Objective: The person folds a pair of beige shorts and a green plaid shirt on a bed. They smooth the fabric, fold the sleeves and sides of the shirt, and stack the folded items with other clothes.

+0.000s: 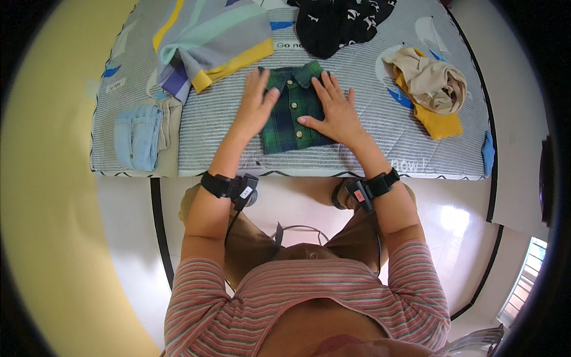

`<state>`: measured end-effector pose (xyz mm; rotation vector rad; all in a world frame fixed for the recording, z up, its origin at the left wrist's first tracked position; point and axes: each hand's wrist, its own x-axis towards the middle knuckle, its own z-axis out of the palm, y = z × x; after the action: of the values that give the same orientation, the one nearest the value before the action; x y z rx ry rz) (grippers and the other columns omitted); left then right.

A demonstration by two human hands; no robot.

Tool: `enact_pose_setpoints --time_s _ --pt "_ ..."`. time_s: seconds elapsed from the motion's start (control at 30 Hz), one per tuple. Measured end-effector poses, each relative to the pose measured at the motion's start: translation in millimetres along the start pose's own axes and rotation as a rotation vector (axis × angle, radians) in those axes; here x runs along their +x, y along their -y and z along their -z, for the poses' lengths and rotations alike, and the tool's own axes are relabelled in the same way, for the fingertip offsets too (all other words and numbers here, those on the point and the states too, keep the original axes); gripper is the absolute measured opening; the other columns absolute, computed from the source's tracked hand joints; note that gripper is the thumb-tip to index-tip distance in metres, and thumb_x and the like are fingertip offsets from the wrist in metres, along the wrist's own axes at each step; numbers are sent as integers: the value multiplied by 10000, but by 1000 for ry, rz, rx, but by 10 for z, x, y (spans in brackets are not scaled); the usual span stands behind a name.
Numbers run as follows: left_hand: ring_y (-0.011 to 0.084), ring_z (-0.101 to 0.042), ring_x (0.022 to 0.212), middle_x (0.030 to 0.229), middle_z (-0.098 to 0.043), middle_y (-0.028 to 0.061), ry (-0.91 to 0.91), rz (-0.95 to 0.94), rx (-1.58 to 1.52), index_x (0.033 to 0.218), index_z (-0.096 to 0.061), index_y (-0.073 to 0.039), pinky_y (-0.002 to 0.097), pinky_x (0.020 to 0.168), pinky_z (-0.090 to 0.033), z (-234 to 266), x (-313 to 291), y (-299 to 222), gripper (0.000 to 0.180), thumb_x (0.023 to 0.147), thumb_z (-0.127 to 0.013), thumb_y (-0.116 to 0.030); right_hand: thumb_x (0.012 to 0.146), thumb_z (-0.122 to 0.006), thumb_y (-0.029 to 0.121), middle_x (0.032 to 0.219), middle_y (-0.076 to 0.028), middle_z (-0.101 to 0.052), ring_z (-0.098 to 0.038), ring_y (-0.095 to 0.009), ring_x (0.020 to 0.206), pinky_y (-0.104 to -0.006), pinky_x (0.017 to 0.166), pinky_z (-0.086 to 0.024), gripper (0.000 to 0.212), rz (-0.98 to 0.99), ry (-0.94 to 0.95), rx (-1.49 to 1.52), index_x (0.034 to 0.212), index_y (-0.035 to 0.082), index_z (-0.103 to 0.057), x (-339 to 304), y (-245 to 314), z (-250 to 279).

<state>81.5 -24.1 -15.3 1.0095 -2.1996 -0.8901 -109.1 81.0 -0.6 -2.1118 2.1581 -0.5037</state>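
Note:
In front of me a green and navy plaid shirt (292,128) lies folded into a neat rectangle, collar away from me and buttons facing up. My left hand (257,106) rests at its left edge, fingers stretched out toward the collar. On the right side of the shirt lies my right hand (337,112), flat with fingers spread and the thumb reaching toward the button row. Neither hand grips the cloth.
A striped sheet (220,137) covers the table. Folded light blue denim (137,137) sits at the left beside beige cloth (169,128). Behind are a multicoloured knit (217,38) and black patterned cloth (339,27). Crumpled beige cloth (431,80) tops yellow cloth (439,122) at right.

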Motion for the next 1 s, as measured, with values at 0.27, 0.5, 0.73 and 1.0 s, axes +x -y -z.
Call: enact_pose_setpoints --time_s 0.27,0.5,0.73,1.0 --pt "177 -587 782 921 -586 102 -78 452 -414 1077 -500 8 289 694 -485 217 -229 170 268 835 -570 -83 795 -552 494 1392 -145 -324 -258 -296 1315 -610 1014 -159 678 244 -25 -30 1318 95 -384 -230 179 141" --pt "108 -556 739 852 -582 26 18 694 -900 1059 -536 -8 230 660 -478 260 -241 197 191 889 -501 -88 812 -595 334 1330 -167 -395 -344 -301 1259 -492 1010 -275 536 137 -149 114 1249 59 -451 -232 74 18" --pt "118 -574 756 864 -593 27 170 717 -1089 984 -567 -10 243 669 -488 306 -333 280 151 870 -548 -106 851 -567 104 645 -32 -580 -502 -78 564 -234 528 -430 131 -433 -88 727 853 -24 -594 -184 -309 16" --pt "94 -573 759 843 -596 4 213 767 -997 956 -593 -53 228 663 -496 323 -367 68 130 868 -569 -146 836 -615 169 623 -9 -556 -482 -66 508 -202 449 -383 188 -490 60 844 779 -9 -598 -197 -357 2"
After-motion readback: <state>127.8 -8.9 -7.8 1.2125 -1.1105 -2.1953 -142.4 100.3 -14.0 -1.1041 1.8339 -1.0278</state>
